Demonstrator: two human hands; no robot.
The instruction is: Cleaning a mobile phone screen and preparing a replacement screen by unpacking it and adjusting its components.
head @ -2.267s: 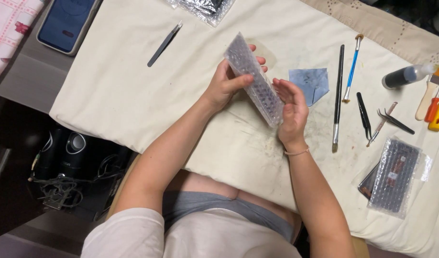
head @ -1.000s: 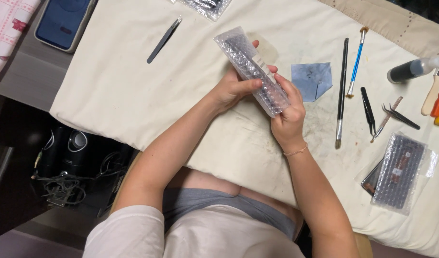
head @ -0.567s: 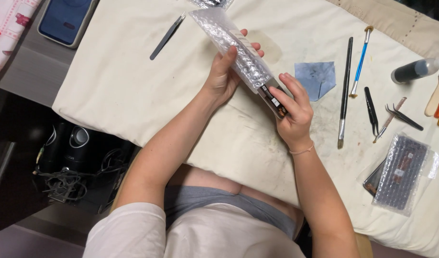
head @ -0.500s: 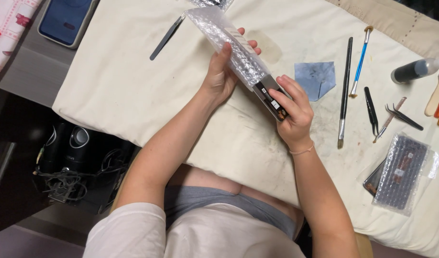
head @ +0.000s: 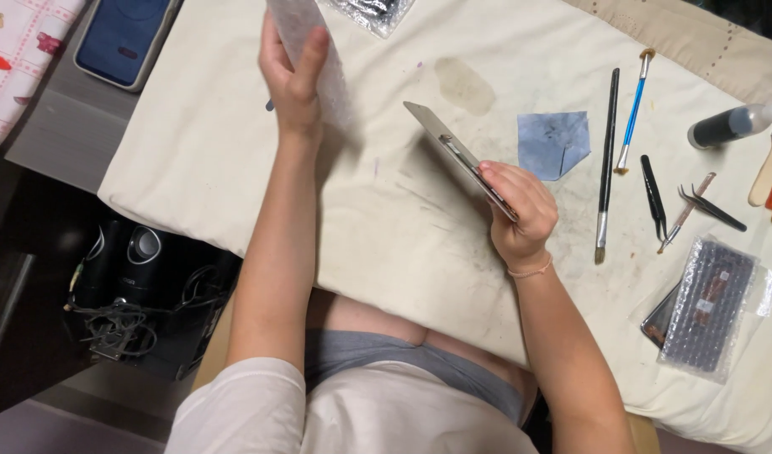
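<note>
My right hand (head: 520,214) grips a thin panel (head: 457,155) edge-on above the cloth-covered desk (head: 235,151); my left hand (head: 292,71) pinches the empty bubble sleeve (head: 319,50), raised aside. Unwrapping looks finished; next, likely setting the sleeve down.

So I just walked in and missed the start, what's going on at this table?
A person sits at a table covered with a stained cream cloth. Their left hand lifts an empty clear bubble-wrap sleeve, while the right hand holds a thin flat silver panel edge-on, tilted above the cloth. To the right lie a blue cloth scrap, brushes, tweezers and another bubble-wrapped part.
</note>
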